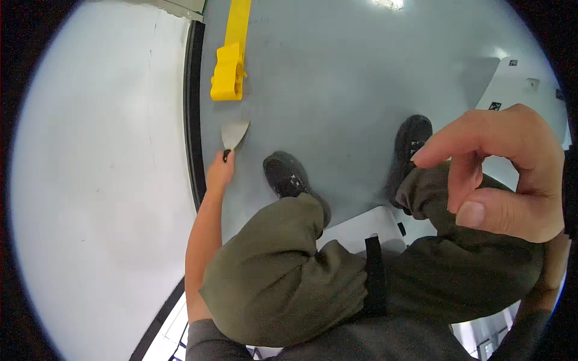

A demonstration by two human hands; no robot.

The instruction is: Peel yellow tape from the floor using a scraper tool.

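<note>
My left hand (220, 171) is closed round the black handle of a putty knife (235, 132). Its broad metal blade points away from me, over the grey floor, just short of a folded end of yellow tape or strap (227, 75). Raised at the right, close to the camera, is my right hand (512, 171). Its fingers are bent, with the index finger held apart from the thumb and nothing visible between them. Another finger curls down behind the thumb tip; whether the two touch, I cannot tell.
A white wall or panel (102, 180) with a black edge strip (194, 108) runs along my left. My black shoes (288, 174) are on the grey floor (337, 108). A white panel with small black-and-white markers (518, 81) stands at the right. Between my legs shows a white surface (361, 227).
</note>
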